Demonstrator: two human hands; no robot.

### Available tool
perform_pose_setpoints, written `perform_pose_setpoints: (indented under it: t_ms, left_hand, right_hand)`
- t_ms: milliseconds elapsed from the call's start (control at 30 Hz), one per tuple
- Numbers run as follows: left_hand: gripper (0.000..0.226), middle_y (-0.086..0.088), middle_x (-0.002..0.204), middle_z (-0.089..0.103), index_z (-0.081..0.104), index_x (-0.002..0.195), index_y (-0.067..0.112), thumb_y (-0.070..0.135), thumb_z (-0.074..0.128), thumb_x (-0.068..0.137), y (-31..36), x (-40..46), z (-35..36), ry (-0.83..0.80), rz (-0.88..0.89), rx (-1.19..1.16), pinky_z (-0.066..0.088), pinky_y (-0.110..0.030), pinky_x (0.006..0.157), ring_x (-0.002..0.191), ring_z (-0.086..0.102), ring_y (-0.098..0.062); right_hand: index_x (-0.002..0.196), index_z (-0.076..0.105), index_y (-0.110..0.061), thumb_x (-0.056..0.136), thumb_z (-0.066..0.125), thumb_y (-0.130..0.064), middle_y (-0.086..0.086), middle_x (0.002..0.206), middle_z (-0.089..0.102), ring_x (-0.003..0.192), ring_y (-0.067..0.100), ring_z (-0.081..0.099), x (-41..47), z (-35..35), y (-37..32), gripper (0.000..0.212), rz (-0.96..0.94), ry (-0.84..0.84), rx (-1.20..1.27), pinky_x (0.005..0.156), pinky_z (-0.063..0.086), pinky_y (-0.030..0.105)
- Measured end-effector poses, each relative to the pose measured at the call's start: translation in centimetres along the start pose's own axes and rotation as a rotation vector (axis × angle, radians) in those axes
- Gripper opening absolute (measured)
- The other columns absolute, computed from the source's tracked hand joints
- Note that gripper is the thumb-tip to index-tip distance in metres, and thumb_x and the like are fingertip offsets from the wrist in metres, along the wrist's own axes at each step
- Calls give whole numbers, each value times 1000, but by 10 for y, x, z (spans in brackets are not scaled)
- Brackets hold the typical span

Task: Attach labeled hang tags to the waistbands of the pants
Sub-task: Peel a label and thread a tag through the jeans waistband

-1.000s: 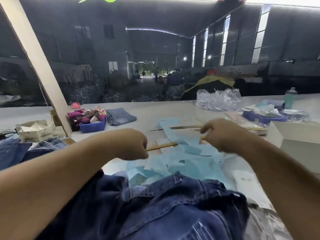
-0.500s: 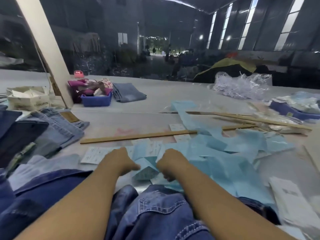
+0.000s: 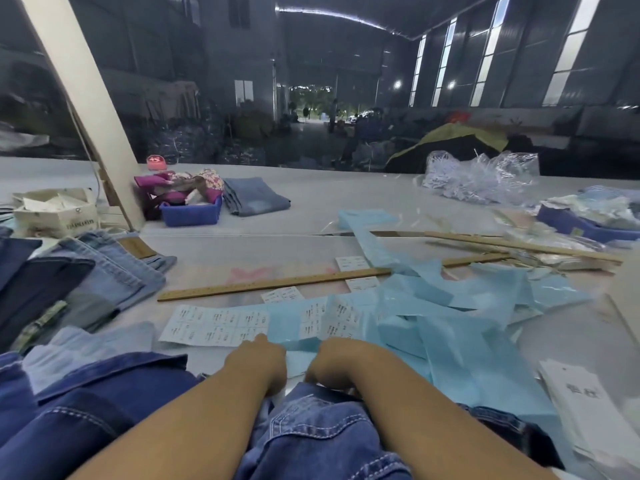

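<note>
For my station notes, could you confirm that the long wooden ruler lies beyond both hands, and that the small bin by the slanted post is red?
The bin is not red: the head view shows a blue bin by the slanted post. The rest holds: the wooden ruler lies beyond the left hand and right hand.

Small dark print is being shown on the white label sheet (image 3: 214, 325) and hang tags (image 3: 585, 407), but nothing can be read.

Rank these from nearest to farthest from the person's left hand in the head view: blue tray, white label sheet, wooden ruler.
From the left hand:
1. White label sheet, just ahead of the fingers.
2. Wooden ruler, farther up the table.
3. Blue tray, far back by the post.
</note>
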State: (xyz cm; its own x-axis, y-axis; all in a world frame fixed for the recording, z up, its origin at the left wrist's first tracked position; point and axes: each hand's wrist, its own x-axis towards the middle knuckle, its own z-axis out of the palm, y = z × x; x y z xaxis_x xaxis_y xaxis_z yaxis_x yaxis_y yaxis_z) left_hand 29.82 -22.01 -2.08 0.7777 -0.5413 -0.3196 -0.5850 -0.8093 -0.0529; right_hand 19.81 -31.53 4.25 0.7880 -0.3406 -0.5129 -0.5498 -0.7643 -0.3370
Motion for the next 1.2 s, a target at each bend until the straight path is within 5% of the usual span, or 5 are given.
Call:
perform_pose_setpoints:
  t_ms: [233, 433, 800, 1033, 1200]
  left_hand:
    - [33, -15, 156, 20, 59, 122, 22, 19, 46, 92, 10, -1, -7, 53, 97, 52, 28, -45, 111, 138, 24, -39]
    - [40, -7, 135, 53, 46, 131, 17, 30, 51, 94, 8, 3, -4, -62, 152, -98, 41, -41, 102, 121, 52, -27]
    - [18, -4, 111, 62, 60, 104, 19, 18, 49, 89, 16, -3, -22, 320, 137, 114, 37, -36, 86, 102, 56, -24]
    - [20, 2, 95, 69, 67, 92, 19, 17, 46, 89, 26, -21, -45, 803, 332, -226, 44, -29, 76, 83, 63, -19]
    - [10, 6, 81, 68, 65, 83, 18, 16, 55, 83, 26, -31, -51, 815, 511, -401, 41, -31, 76, 74, 59, -17]
  right_hand:
    - [129, 55, -7, 95, 50, -21, 14, 131, 57, 105, 28, 55, 2, 1, 1, 37, -15, -56, -21, 90, 44, 38]
    - [134, 52, -5, 97, 51, -24, 17, 139, 52, 125, 34, 51, 7, 3, 1, 42, 9, -71, 40, 96, 42, 42]
    - [133, 52, -10, 93, 57, -21, 12, 116, 57, 97, 25, 54, 4, 0, 3, 42, -34, 110, 123, 85, 48, 34]
    - [102, 64, -7, 97, 43, -19, 15, 99, 67, 81, 23, 60, 11, -11, 3, 25, -87, 268, 1081, 70, 55, 38]
    - [118, 54, -9, 96, 46, -7, 16, 105, 64, 87, 29, 67, 12, -13, 10, 24, -136, 420, 1394, 59, 57, 33]
